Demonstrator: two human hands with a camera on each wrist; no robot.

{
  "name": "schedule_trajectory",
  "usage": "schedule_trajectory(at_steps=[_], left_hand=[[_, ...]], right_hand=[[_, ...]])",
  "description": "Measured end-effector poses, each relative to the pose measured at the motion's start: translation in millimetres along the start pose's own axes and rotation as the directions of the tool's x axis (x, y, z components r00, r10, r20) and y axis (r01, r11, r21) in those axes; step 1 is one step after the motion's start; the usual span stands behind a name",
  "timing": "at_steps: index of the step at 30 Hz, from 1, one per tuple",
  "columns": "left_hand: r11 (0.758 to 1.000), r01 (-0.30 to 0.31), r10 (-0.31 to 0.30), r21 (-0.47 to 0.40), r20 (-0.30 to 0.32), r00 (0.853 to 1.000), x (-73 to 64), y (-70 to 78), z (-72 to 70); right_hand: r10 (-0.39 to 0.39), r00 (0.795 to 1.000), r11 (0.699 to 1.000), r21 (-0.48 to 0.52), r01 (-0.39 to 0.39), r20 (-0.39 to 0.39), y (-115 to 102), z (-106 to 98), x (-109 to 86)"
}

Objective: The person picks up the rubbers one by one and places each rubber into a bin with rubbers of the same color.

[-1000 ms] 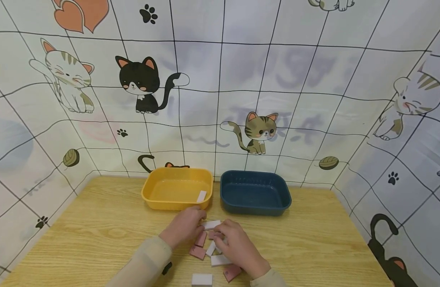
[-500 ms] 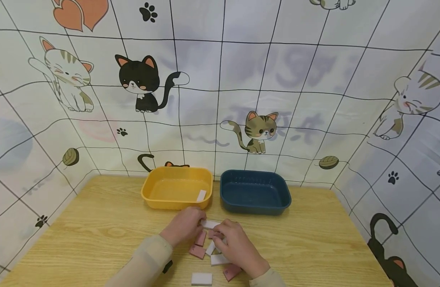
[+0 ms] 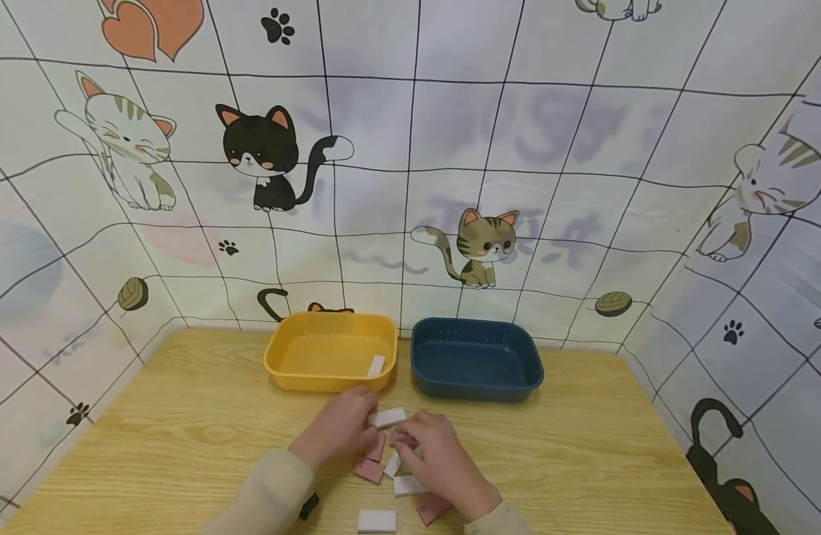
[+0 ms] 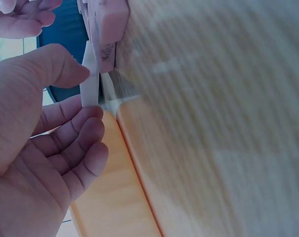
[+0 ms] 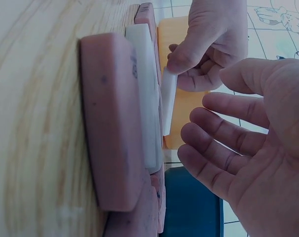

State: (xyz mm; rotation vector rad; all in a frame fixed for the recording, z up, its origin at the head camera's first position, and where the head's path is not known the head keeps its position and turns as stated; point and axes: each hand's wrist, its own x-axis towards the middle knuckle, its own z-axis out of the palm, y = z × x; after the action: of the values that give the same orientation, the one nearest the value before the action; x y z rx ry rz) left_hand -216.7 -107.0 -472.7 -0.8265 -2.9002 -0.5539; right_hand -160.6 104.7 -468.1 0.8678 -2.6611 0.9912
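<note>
My left hand (image 3: 339,423) pinches one end of a white rectangular block (image 3: 388,417) between thumb and fingers, as the left wrist view also shows. Just right of it, my right hand (image 3: 443,457) hovers over the pile; in the right wrist view its fingers (image 5: 213,133) are loosely bent and hold nothing. Pink blocks (image 3: 368,469) and white blocks (image 3: 410,486) lie loosely between and below the hands. One pink block (image 3: 432,508) is partly covered by the right hand. Nearest me lies a separate white block (image 3: 377,521).
A yellow bin (image 3: 330,380) stands behind the left hand, with one white block (image 3: 376,365) inside. Beside it is a dark blue bin (image 3: 477,388). A cat-print sheet (image 3: 370,193) rises behind the wooden table (image 3: 584,446). A small black object (image 3: 309,507) shows by the left sleeve.
The left hand has shifted slightly left, drawing the white block with it away from the right fingers. The right hand stays nearly in place.
</note>
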Motion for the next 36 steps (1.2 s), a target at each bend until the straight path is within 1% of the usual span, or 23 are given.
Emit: schedule_trajectory(at_steps=[5,12,14,20,23,27,30,32,36], left_hand=[[1.0,-0.007,0.007,0.007,-0.067,0.998,-6.6,-0.1,0.6],[1.0,0.029,-0.029,-0.001,-0.135,0.99,-12.4,2.9,-3.8],[1.0,0.027,-0.028,-0.004,-0.165,0.986,-13.8,3.5,-4.8],[1.0,0.019,-0.016,0.007,-0.255,0.967,-18.6,3.0,-6.5],[0.999,0.011,-0.001,0.03,-0.301,0.954,-20.2,1.9,-8.1],[0.999,0.005,0.014,0.053,-0.349,0.937,-21.3,1.6,-13.3],[0.998,0.005,0.018,0.063,-0.366,0.93,-21.6,1.4,-17.6],[0.998,0.003,0.023,0.068,-0.372,0.928,-21.1,0.7,-20.0],[0.998,0.013,0.01,0.058,-0.373,0.928,-18.5,-0.3,-24.4]], right_hand=[[0.006,1.0,1.0,0.007,-0.006,-0.003,-0.1,0.3,0.9],[-0.016,1.0,1.0,-0.005,0.016,-0.022,1.6,2.1,0.8],[-0.014,1.0,1.0,-0.002,0.014,-0.024,1.5,2.1,0.9],[0.01,1.0,1.0,0.009,-0.01,-0.007,1.0,0.7,3.2],[0.018,1.0,1.0,-0.001,-0.018,0.001,1.0,-0.5,4.7],[0.007,1.0,1.0,0.02,-0.007,-0.002,1.3,-2.3,6.7],[0.014,1.0,0.999,0.044,-0.015,0.004,1.2,-4.2,7.7],[0.027,1.0,0.999,0.043,-0.027,0.013,1.3,-5.5,8.3],[0.033,0.999,0.999,0.018,-0.033,0.028,3.0,-7.5,9.1]])
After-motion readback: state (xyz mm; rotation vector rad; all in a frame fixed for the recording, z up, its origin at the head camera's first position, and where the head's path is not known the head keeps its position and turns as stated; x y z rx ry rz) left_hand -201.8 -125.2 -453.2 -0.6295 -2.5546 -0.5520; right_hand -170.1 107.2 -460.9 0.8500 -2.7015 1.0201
